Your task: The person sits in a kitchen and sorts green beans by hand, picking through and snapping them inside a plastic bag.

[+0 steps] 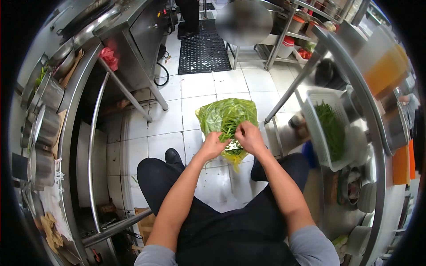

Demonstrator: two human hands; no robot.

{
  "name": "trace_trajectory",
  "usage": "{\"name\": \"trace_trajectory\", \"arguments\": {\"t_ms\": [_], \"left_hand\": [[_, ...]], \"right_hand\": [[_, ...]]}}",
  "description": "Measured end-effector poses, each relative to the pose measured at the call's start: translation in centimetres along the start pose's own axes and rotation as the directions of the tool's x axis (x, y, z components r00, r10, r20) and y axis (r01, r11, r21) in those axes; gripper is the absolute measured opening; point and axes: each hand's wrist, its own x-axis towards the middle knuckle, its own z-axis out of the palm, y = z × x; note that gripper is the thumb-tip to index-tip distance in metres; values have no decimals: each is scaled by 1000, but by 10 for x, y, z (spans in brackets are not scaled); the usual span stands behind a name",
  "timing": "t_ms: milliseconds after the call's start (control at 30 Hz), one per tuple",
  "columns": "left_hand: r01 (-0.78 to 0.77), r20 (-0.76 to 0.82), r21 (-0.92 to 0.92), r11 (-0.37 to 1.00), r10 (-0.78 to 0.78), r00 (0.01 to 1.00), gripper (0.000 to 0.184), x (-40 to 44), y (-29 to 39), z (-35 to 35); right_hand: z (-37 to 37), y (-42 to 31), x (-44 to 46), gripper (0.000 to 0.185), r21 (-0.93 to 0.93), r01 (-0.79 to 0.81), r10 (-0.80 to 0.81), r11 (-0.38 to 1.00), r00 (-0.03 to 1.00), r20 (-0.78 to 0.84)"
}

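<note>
A yellow-green plastic bag (208,114) stands open on the floor between my feet. Long thin green beans (228,127) lie in its mouth. My left hand (214,145) is at the bag's near left side, its thumb and fingers closed on some beans. Opposite it, my right hand (250,137) is curled with its fingertips pinched together over the beans; the tips are partly hidden. White scraps or cut ends show below the hands, too small to name.
To the right, a white plastic basket (313,122) of green beans stands on a metal shelf rack (379,84). Pots (48,124) line the steel counter on the left. A black rubber mat (204,46) lies ahead, with another person's legs (188,17) beside it.
</note>
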Motion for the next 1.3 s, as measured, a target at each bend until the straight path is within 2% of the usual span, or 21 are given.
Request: {"name": "trace_trajectory", "arguments": {"t_ms": [33,67,100,133,167,233,267,300,367,400,500,633,733,800,833,867,933,967,1033,1100,1300], "left_hand": [[55,34,-58,997,-53,998,25,0,-1,0],[54,35,-59,997,-52,998,25,0,-2,-1],[145,10,-197,970,-146,989,23,0,1,-4],[227,-3,-331,916,-242,970,22,0,2,-7],[223,-6,-329,917,-239,971,22,0,2,-12],[117,-19,-584,803,-158,987,24,-1,3,-18],[131,-6,-621,773,-172,985,20,-1,3,-22],[132,-7,-623,771,-174,985,20,1,-1,-21],[81,-80,-603,794,-161,984,20,3,-8,-21],[66,-89,-590,805,-146,985,20,1,-4,-23],[80,-95,-577,812,-165,982,19,1,-2,-23],[85,-103,-571,817,-174,979,19,-1,2,-24],[44,-125,-599,800,-148,981,20,0,-1,-23],[14,-162,-588,809,-134,978,21,0,-1,-21],[13,-165,-590,807,-136,977,21,0,0,-22],[15,-201,-591,807,-165,966,21,1,1,-23],[17,-236,-592,806,-194,952,21,4,-3,-23],[-31,-285,-575,817,-164,944,21,7,-8,-23],[-79,-331,-555,828,-134,934,21,8,-10,-22],[-10,-297,-652,758,-243,923,23,6,-7,-19],[129,-84,-644,755,-237,968,26,-2,3,-24]], "right_hand": [[-3,0,3,15,-1,-4,4,1000,1000,-3],[-7,0,7,14,118,-135,132,984,991,29],[-9,1,9,14,232,-260,249,937,965,76],[-2,17,9,17,231,-91,76,969,995,71],[9,30,6,17,233,-86,72,969,995,68],[17,33,-2,16,121,164,-174,979,982,76],[21,36,-3,18,238,20,-70,971,976,205],[20,31,-3,18,237,19,-70,971,975,209],[18,20,-1,21,476,-430,146,768,840,523],[15,12,-2,20,447,-470,194,762,823,534],[25,23,-6,15,430,-354,115,830,864,490],[35,31,-7,15,376,-365,149,852,856,494],[42,34,-6,14,350,-307,171,885,914,368],[47,38,-2,20,531,-434,344,728,901,264],[45,39,1,20,528,-434,342,730,901,267],[41,41,4,21,381,-353,311,855,935,168],[37,43,5,21,47,-152,149,987,988,45],[41,46,5,21,47,-150,148,987,988,46],[48,48,3,16,-235,100,-92,967,995,44],[59,51,-2,14,-279,66,-44,958,996,83],[73,60,-2,15,-403,165,-127,900,985,119]]}}
